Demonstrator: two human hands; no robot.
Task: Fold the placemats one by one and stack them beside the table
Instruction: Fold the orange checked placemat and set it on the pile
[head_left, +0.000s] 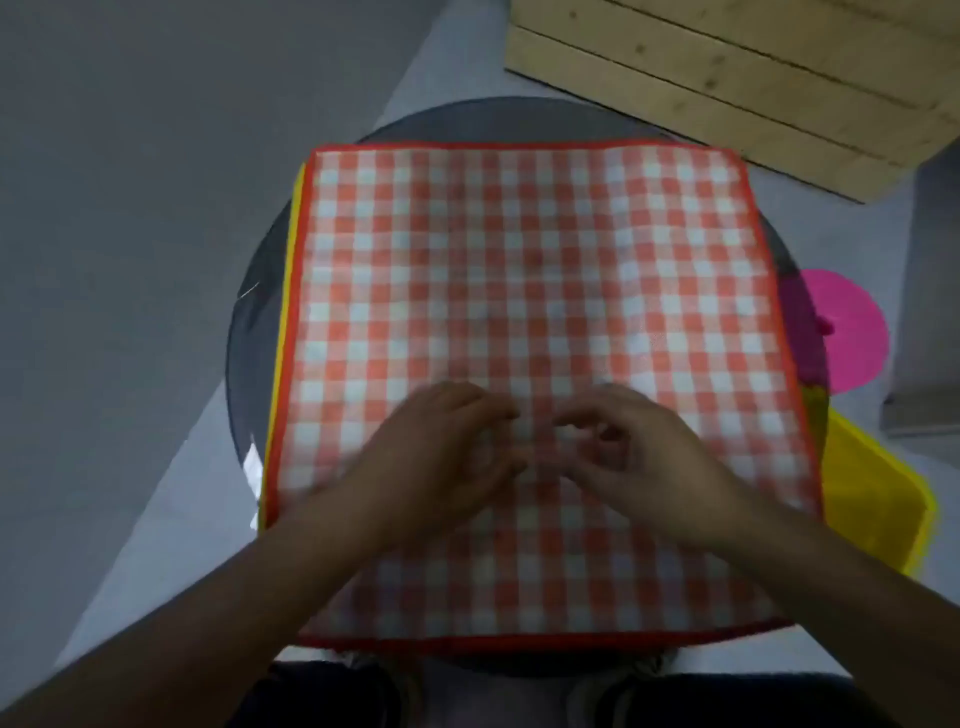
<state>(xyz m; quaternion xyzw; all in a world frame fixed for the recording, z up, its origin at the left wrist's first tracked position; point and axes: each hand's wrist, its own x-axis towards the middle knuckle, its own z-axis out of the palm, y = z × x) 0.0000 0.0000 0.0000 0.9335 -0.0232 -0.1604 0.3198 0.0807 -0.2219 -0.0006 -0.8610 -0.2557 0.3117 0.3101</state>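
Observation:
A red-and-white checked placemat (524, 270) with a red border lies flat and unfolded on a round dark glass table (244, 332). A yellow placemat (284, 332) shows as a thin strip under its left edge. My left hand (441, 457) and my right hand (628, 447) rest close together on the near middle of the checked mat, palms down, fingers loosely curled and nearly touching. Neither hand has cloth pinched in it as far as I can tell; both look blurred.
A pink round mat (852, 332) and a yellow mat (872, 493) lie to the right, seen below the table's edge. A slatted wooden crate (727, 78) stands at the far right. Grey floor lies to the left. My legs are under the near edge.

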